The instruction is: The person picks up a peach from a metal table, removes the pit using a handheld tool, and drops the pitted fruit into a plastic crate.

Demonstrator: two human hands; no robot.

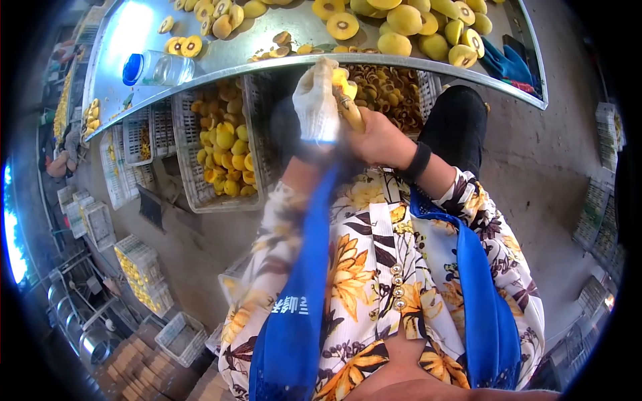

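My left hand [316, 103], in a white knit glove, is closed around a yellow peach piece [345, 83] just below the metal table's front edge. My bare right hand [382, 138], with a black band at the wrist, grips the wooden handle of a pitting tool [350, 113]. Its metal end is up against the peach, and the tip is hidden from view. Beneath my hands, a crate holds many small brownish-yellow scraps [384, 90]. Halved peaches [342, 26] with reddish centres lie on the table above, among whole-looking ones [404, 20].
The metal table [231, 50] carries a clear jar with a blue lid [160, 69] and blue gloves [505, 63]. A white crate of peaches [227, 157] stands to my left. Other crates [140, 274] and a co-worker's hand [60, 164] are farther left; stacked crates [595, 214] stand right.
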